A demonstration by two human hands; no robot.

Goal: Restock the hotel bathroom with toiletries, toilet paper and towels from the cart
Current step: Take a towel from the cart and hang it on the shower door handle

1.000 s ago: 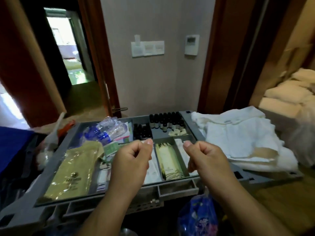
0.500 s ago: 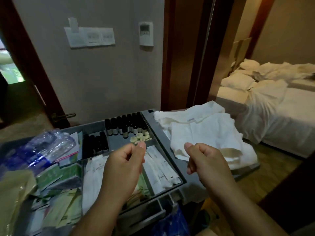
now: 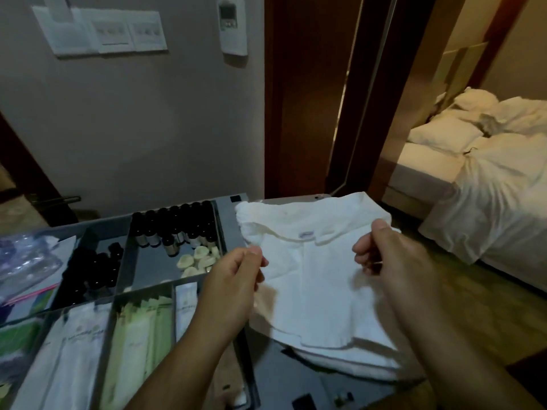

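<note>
Stack of folded white towels point(image 3: 313, 294) lies on the right end of the grey cart point(image 3: 281, 380), beside the tray of small dark bottles point(image 3: 174, 229); left hand point(image 3: 233, 282) and right hand point(image 3: 393, 261) hover over it, fingers point(image 3: 362, 250) curled in, thumb against forefinger, nothing visibly gripped. Judgement: cloth soft, limp, light, not fragile or slippery, but likely to sag and unfold if pinched at one corner. Best hold looks like both hands under opposite folded edges, lifting the pile flat
</note>
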